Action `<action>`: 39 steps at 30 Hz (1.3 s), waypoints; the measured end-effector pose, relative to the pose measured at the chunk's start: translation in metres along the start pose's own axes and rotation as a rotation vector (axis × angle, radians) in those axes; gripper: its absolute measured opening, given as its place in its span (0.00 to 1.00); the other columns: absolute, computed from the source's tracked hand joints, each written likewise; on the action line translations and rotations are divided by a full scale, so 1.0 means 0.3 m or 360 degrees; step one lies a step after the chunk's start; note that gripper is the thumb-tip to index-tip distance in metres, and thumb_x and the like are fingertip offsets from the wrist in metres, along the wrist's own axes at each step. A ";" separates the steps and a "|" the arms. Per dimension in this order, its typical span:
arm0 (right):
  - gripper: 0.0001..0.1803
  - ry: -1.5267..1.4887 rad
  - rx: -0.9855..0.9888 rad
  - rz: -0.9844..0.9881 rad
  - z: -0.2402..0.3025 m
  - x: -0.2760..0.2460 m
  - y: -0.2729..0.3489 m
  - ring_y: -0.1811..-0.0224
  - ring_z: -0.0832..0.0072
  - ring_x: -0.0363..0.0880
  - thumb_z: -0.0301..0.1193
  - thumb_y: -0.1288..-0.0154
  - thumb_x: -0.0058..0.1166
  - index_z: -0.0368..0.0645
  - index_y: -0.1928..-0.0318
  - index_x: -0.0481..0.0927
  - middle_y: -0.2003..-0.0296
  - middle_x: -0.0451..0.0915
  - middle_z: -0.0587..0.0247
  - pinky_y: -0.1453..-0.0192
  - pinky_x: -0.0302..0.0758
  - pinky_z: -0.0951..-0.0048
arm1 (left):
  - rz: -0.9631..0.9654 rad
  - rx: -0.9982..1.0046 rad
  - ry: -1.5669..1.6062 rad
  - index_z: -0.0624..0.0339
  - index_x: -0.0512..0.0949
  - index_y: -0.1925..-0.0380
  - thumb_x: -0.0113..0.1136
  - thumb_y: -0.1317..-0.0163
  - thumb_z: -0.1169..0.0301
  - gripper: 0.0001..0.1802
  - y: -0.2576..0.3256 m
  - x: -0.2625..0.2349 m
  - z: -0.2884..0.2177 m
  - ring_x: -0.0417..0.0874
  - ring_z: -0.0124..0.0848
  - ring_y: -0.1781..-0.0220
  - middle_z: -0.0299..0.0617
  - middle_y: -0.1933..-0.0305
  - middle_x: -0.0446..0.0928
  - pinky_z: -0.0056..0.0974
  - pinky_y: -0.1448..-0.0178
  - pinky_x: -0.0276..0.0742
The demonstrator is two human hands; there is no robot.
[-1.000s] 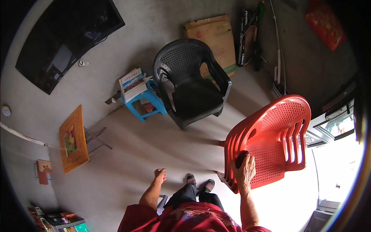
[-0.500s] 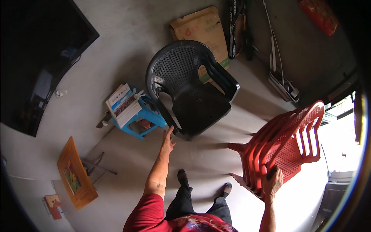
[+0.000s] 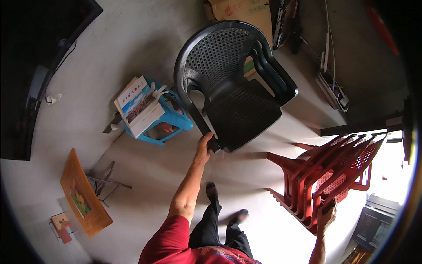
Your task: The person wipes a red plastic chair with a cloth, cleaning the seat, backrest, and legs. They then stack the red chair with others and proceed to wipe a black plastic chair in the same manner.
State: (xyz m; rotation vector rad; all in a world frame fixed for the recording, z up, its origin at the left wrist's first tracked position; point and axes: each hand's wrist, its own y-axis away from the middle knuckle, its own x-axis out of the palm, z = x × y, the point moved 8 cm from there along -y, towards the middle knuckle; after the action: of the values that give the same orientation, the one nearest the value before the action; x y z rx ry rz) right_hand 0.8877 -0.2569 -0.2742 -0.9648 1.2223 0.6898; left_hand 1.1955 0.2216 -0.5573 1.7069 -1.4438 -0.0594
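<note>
Head view: black chair [image 3: 241,114] at one o'clock, red chair stack [image 3: 303,185] at eleven

We see the left hand [image 3: 203,148] folded around the front end of the black chair's armrest, how firmly we cannot tell. From that grip, the nearer one, the chair lies toward one o'clock, its long axis running from a backrest at eleven to a seat front at five. Well apart, at the left hand's four o'clock, the right hand [image 3: 326,214] is closed over the red chair stack's near armrest; from this grip the stack lies toward eleven, its axis running eight to two.
</note>
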 end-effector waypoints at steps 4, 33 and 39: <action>0.28 0.0015 -0.0017 -0.0025 -0.016 0.010 0.003 0.56 0.51 0.75 0.25 0.53 0.53 0.35 0.47 0.71 0.60 0.75 0.49 0.51 0.72 0.56 | -0.0056 -0.0017 -0.0034 0.53 0.78 0.65 0.68 0.53 0.50 0.22 0.030 0.015 0.011 0.75 0.23 0.65 0.30 0.67 0.77 0.34 0.60 0.66; 0.22 -0.0096 0.0139 0.0199 0.044 -0.066 -0.023 0.52 0.55 0.76 0.43 0.43 0.55 0.52 0.48 0.74 0.56 0.77 0.56 0.51 0.74 0.55 | -0.0563 0.0038 0.0406 0.57 0.62 0.35 0.62 0.50 0.39 0.48 1.469 -1.068 0.331 0.68 0.44 0.36 0.41 0.34 0.65 0.51 0.33 0.65; 0.27 -0.0072 0.0154 0.0213 0.032 -0.042 -0.015 0.51 0.54 0.76 0.45 0.46 0.56 0.47 0.47 0.73 0.55 0.78 0.53 0.51 0.74 0.52 | -0.0819 -0.0023 0.0297 0.58 0.63 0.36 0.65 0.52 0.41 0.49 1.662 -1.334 0.384 0.69 0.47 0.38 0.44 0.35 0.66 0.53 0.36 0.68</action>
State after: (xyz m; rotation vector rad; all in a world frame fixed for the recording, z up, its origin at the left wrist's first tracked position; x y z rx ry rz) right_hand 0.8930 -0.2495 -0.2604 -0.7884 1.2768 0.7467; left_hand 0.6162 0.5112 -0.5052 1.9760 -0.8420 -0.1835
